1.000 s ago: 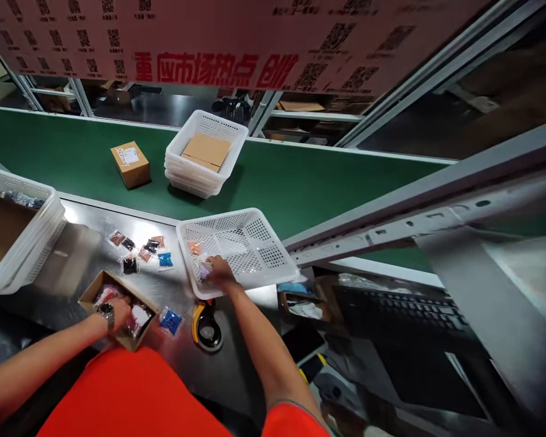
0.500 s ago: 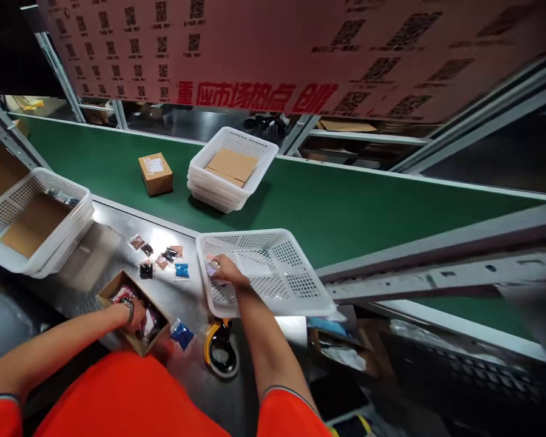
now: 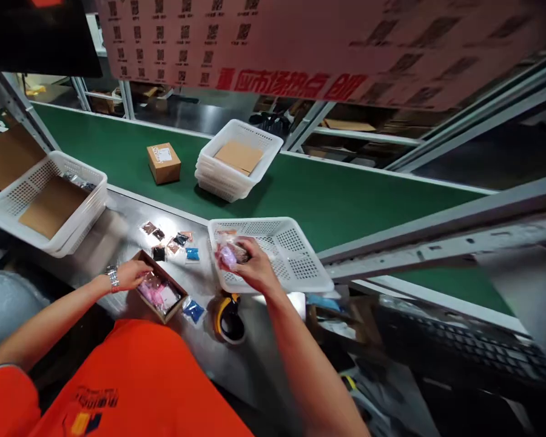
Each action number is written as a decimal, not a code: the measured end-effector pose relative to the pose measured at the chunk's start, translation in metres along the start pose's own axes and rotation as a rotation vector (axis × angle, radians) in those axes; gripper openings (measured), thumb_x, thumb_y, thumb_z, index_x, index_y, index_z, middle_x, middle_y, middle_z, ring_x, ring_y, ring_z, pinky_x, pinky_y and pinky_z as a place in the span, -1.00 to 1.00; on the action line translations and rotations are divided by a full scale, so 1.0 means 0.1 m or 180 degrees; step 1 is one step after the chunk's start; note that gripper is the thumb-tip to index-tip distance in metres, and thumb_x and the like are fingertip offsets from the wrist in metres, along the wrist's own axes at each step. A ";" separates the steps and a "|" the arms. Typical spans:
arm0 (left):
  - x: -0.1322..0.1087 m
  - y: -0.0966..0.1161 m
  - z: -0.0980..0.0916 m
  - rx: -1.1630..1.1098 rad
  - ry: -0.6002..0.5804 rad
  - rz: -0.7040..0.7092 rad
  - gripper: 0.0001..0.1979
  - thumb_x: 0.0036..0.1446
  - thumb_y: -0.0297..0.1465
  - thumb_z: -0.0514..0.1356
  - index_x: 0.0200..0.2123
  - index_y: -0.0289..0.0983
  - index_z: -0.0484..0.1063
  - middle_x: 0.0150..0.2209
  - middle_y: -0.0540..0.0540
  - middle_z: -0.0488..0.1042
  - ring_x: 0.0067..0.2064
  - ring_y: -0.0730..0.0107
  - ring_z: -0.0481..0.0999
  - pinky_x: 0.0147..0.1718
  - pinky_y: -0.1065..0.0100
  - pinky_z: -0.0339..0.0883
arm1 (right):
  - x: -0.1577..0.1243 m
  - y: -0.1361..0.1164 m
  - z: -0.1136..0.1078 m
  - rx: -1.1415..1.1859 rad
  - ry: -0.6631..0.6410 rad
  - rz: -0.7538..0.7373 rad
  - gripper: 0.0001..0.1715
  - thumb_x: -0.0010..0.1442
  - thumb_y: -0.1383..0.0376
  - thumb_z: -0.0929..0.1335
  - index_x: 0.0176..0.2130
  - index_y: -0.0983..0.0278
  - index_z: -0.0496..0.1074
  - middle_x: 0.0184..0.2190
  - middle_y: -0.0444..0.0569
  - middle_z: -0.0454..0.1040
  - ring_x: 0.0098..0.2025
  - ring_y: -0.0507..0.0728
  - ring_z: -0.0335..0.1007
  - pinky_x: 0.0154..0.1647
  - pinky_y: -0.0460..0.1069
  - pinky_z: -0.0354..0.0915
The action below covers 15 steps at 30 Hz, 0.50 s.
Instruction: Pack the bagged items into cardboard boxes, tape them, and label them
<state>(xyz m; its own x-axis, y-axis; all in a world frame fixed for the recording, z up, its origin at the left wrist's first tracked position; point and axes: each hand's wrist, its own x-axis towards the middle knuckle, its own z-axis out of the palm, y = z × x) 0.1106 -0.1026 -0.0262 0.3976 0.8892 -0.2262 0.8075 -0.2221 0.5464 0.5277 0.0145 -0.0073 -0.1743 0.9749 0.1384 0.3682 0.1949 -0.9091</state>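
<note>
My right hand (image 3: 253, 267) is closed on a few small clear bags (image 3: 230, 254) of coloured beads, held over the near-left corner of a white perforated basket (image 3: 295, 255). My left hand (image 3: 131, 274) rests on the left edge of a small open cardboard box (image 3: 160, 295) holding pink and clear bags; its fingers are curled on the rim. Several more small bead bags (image 3: 173, 241) lie on the steel bench between box and basket. One blue bag (image 3: 193, 310) lies near the box.
A yellow-and-black tape dispenser (image 3: 227, 318) sits below the basket. On the green conveyor (image 3: 346, 200) stand a small sealed carton (image 3: 164, 162) and a stack of white baskets (image 3: 237, 159). Another basket stack (image 3: 45, 200) is at left. A keyboard (image 3: 459, 340) lies at right.
My right hand has lifted bags from the basket floor and now holds them above its corner. My left hand came out of the cardboard box to its left edge. The view swung left.
</note>
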 end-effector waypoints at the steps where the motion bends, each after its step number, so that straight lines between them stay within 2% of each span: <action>1: -0.04 -0.05 -0.05 -0.0074 0.0210 -0.0072 -0.64 0.35 -0.46 0.25 0.12 -0.21 0.75 0.01 -0.24 0.76 0.03 0.09 0.76 0.16 0.17 0.60 | -0.13 -0.15 0.20 0.0013 -0.0332 -0.0217 -0.34 -0.15 0.14 0.73 -0.03 0.15 0.68 0.06 0.01 0.61 0.16 0.35 0.53 0.32 0.21 0.45; 3: -0.13 -0.15 -0.11 -0.0179 0.0623 -0.0220 -0.66 0.38 -0.48 0.22 0.09 -0.23 0.74 -0.02 -0.24 0.75 0.01 0.11 0.74 0.15 0.14 0.60 | -0.38 -0.38 0.68 -0.0040 -0.1057 -0.0499 -0.45 0.02 0.16 0.68 0.02 0.15 0.68 0.11 0.04 0.60 0.16 0.35 0.54 0.30 0.19 0.46; 5: -0.22 -0.22 -0.13 -0.0265 0.0948 -0.0332 -0.67 0.38 -0.51 0.20 0.07 -0.28 0.73 -0.03 -0.25 0.75 0.01 0.11 0.73 0.16 0.12 0.60 | -0.58 -0.50 1.20 -0.0369 -0.1895 -0.0646 -0.41 0.14 0.27 0.60 0.18 0.16 0.65 0.19 0.10 0.58 0.16 0.34 0.57 0.28 0.18 0.47; 7: -0.30 -0.28 -0.10 -0.0352 0.1149 -0.0356 -0.66 0.40 -0.54 0.17 0.07 -0.32 0.72 -0.01 -0.26 0.74 0.04 0.11 0.71 0.18 0.13 0.57 | -0.70 -0.52 1.64 -0.0987 -0.2484 -0.0633 -0.17 0.14 0.41 0.53 0.37 0.23 0.53 0.33 0.24 0.52 0.25 0.40 0.56 0.35 0.22 0.45; 9: -0.35 -0.34 -0.05 -0.0458 0.1212 -0.0328 -0.65 0.39 -0.58 0.16 0.07 -0.35 0.70 0.00 -0.25 0.73 0.05 0.14 0.70 0.18 0.16 0.56 | -0.76 -0.48 1.92 -0.1590 -0.2750 -0.0543 0.10 0.06 0.50 0.53 0.53 0.34 0.36 0.49 0.43 0.37 0.41 0.52 0.48 0.46 0.30 0.39; 10: -0.36 -0.37 -0.02 -0.0516 0.1224 -0.0329 -0.65 0.37 -0.59 0.17 0.07 -0.34 0.70 0.00 -0.24 0.72 0.05 0.15 0.70 0.18 0.17 0.56 | -0.78 -0.46 1.99 -0.1771 -0.2809 -0.0522 0.24 0.02 0.52 0.54 0.60 0.37 0.26 0.57 0.51 0.25 0.49 0.58 0.41 0.50 0.33 0.35; 12: -0.37 -0.44 0.02 -0.0625 0.1208 -0.0403 -0.66 0.35 -0.60 0.19 0.06 -0.31 0.69 -0.02 -0.22 0.72 0.02 0.18 0.71 0.14 0.18 0.58 | -0.81 -0.43 1.98 -0.1836 -0.2871 -0.0594 0.42 -0.01 0.54 0.56 0.69 0.33 0.09 0.67 0.54 0.03 0.60 0.63 0.25 0.55 0.36 0.31; 13: -0.37 -0.47 0.03 -0.0672 0.1193 -0.0462 -0.67 0.35 -0.60 0.20 0.06 -0.30 0.69 -0.03 -0.21 0.72 0.00 0.18 0.71 0.12 0.18 0.60 | -0.84 -0.43 1.93 -0.1787 -0.2858 -0.0671 0.45 0.00 0.54 0.55 0.71 0.28 0.04 0.71 0.50 -0.06 0.64 0.63 0.18 0.57 0.37 0.31; 15: -0.35 -0.51 0.03 -0.0723 0.1189 -0.0558 -0.68 0.36 -0.58 0.21 0.07 -0.30 0.69 -0.03 -0.22 0.71 0.02 0.17 0.72 0.10 0.19 0.61 | -0.90 -0.44 1.75 -0.1718 -0.2659 -0.0788 0.41 0.02 0.54 0.54 0.70 0.16 0.10 0.74 0.38 -0.11 0.69 0.62 0.08 0.60 0.41 0.27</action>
<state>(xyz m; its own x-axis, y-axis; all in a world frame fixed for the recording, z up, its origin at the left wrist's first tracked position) 0.0565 -0.1234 -0.0485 0.0461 0.9978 -0.0478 0.7161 0.0003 0.6980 0.3675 -0.1008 -0.0482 -0.8058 0.5547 -0.2074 0.5614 0.6042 -0.5655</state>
